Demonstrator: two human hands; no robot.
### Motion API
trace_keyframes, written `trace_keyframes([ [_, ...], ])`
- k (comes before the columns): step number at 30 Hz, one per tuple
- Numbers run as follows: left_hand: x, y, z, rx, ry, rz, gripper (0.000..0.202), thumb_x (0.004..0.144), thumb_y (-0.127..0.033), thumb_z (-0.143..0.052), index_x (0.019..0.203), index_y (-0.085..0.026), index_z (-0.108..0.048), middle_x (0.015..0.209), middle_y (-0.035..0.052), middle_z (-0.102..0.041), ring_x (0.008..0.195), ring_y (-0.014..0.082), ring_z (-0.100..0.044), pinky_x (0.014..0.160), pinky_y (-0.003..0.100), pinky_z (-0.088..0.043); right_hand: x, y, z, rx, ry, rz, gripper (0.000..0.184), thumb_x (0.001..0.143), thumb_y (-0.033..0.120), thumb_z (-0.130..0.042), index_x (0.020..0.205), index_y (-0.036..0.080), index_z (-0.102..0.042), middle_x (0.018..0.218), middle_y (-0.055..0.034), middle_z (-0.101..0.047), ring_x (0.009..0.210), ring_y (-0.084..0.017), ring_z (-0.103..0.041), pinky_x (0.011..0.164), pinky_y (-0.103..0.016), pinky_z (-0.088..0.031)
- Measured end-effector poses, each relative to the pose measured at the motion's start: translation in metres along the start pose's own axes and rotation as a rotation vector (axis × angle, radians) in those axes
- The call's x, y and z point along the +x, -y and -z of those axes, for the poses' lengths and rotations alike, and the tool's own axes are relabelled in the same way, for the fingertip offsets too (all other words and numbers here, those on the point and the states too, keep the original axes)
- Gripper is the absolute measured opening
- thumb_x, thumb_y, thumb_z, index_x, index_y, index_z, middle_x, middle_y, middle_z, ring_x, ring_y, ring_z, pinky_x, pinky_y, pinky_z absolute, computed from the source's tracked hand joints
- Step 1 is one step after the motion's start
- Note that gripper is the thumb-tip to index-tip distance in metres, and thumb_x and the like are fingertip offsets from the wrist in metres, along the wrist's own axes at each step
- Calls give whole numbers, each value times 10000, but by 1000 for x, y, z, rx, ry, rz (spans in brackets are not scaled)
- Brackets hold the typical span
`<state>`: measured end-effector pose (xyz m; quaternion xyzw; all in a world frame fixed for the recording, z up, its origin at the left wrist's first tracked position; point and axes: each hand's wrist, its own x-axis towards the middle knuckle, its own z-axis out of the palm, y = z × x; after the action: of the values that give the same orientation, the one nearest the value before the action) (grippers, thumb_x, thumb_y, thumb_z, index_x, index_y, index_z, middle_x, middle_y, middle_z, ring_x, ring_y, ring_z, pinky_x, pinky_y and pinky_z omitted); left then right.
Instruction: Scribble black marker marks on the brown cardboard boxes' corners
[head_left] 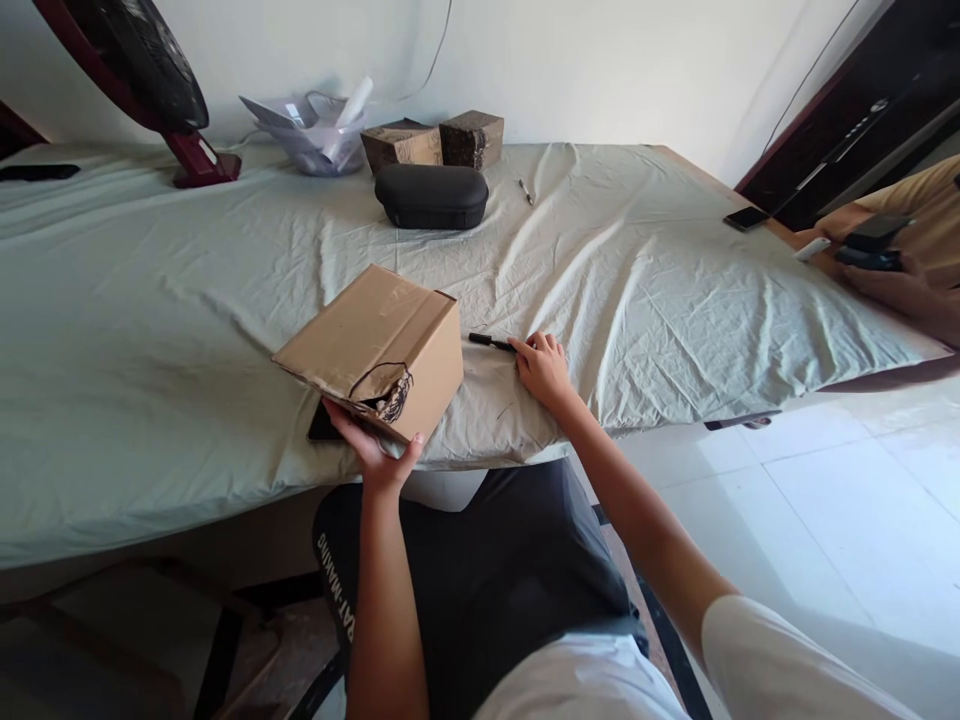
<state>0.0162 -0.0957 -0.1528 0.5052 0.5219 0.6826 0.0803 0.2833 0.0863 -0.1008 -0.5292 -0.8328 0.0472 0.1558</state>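
Note:
A brown cardboard box (375, 330) is tilted on the cloth-covered table. Its near corner is torn open, with dark scribbled marks around the hole. My left hand (379, 455) grips that near lower corner, thumb on the side face and fingers partly hidden beneath. To the right of the box, a black pen (490, 342) lies on the cloth. My right hand (544, 370) is closed around the pen's right end, index finger along it. A flat black object (322, 425) shows partly under the box, by my left hand.
Behind are a black hard case (431, 197), two marked boxes (472, 138), a clear plastic basket (322, 150) and a fan (202, 165). Another pen (526, 192) lies farther back. At right, another person's hands hold a dark device (874, 243) near a phone (745, 219).

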Motion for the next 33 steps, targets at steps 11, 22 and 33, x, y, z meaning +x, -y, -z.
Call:
trace_keyframes([
  [11, -2, 6, -1, -13, -13, 27, 1447, 721, -599, -925, 1790, -303, 4, 1816, 244, -159, 1725, 418, -276, 1403, 613, -261, 11, -8, -5, -1, 87, 101, 638, 1058, 118, -360, 1620, 244, -635, 1376, -211, -617, 1195, -369, -514, 1031, -503, -473],
  [22, -9, 13, 4, 9, -15, 115, 1526, 677, -611, -953, 1797, -273, 26, 1824, 255, -163, 1740, 436, -234, 1408, 602, -222, 53, 17, -7, 38, 151, 188, 573, 1082, 380, -579, 1632, 220, -597, 1453, -204, -629, 1310, -413, -511, 1122, -550, -458],
  [33, -8, 12, 5, 18, -6, 79, 1486, 682, -599, -955, 1783, -311, 1, 1866, 242, -105, 1756, 412, -219, 1400, 582, -256, 61, 48, -21, 42, 95, 199, 315, 1144, 283, -473, 1321, 181, -714, 1358, -191, -683, 1245, -330, -609, 1036, -433, -505],
])
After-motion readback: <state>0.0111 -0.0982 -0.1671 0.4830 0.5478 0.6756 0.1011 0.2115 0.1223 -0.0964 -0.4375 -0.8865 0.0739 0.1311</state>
